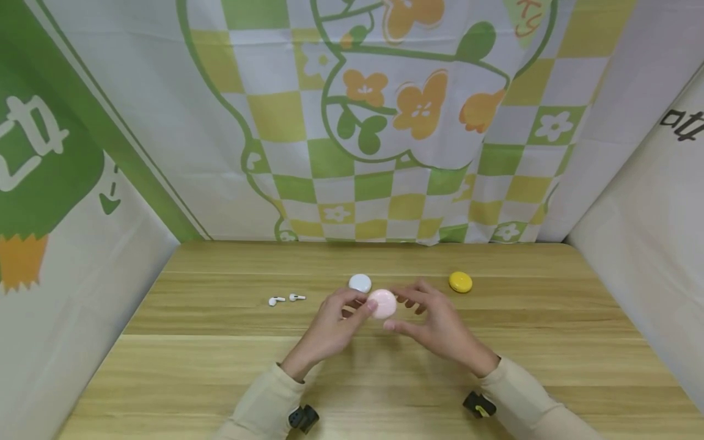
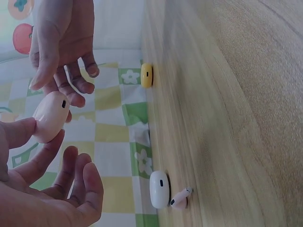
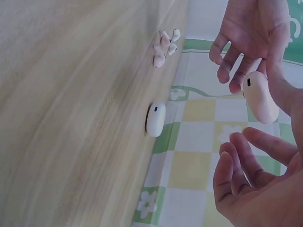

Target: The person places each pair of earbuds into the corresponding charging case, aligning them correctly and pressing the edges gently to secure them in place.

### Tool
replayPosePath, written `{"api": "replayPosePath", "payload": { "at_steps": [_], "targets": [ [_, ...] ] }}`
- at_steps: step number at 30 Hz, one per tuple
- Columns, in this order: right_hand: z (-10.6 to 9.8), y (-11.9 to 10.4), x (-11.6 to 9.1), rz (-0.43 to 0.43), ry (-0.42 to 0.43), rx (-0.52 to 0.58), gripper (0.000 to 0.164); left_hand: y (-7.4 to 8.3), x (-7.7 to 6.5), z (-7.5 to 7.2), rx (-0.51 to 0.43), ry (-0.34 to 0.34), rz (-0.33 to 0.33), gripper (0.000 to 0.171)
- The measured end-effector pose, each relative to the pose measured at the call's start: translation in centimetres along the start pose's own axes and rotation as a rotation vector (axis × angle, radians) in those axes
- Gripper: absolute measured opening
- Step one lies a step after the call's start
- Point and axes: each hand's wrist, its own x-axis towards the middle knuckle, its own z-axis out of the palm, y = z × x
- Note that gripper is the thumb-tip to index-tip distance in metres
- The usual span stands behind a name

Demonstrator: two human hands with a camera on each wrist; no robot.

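Observation:
My left hand pinches a pink earbud case between thumb and forefinger, raised over the table. The case is a rounded, glossy shell, and a small dark port shows on its underside. Just to its right, my right hand hovers with loosely bent fingers and thumb apart, holding nothing. A white earbud case lies on the table behind the left fingers. Pinkish earbuds lie on the table in the right wrist view; in the head view the left hand hides them.
Two white earbuds lie on the wooden table to the left. A yellow earbud case stands at the back right. Behind the table hangs a checked, flowered cloth; printed cloth also lines both sides.

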Motion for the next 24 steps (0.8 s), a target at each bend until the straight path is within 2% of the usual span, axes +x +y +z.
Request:
{"api": "replayPosePath", "payload": {
  "at_steps": [9, 18, 24],
  "targets": [
    [0.00, 0.12, 0.07, 0.103, -0.026, 0.148, 0.040, 0.20, 0.03, 0.04, -0.028, 0.024, -0.016, 0.021],
    [0.25, 0.21, 0.15, 0.104, -0.026, 0.204, 0.021, 0.52, -0.06, 0.21, -0.024, 0.005, -0.018, 0.021],
    [0.22, 0.27, 0.11, 0.124, -0.028, 0.241, 0.019, 0.61, -0.11, 0.08, -0.022, -0.026, -0.021, 0.023]
  ]
}}
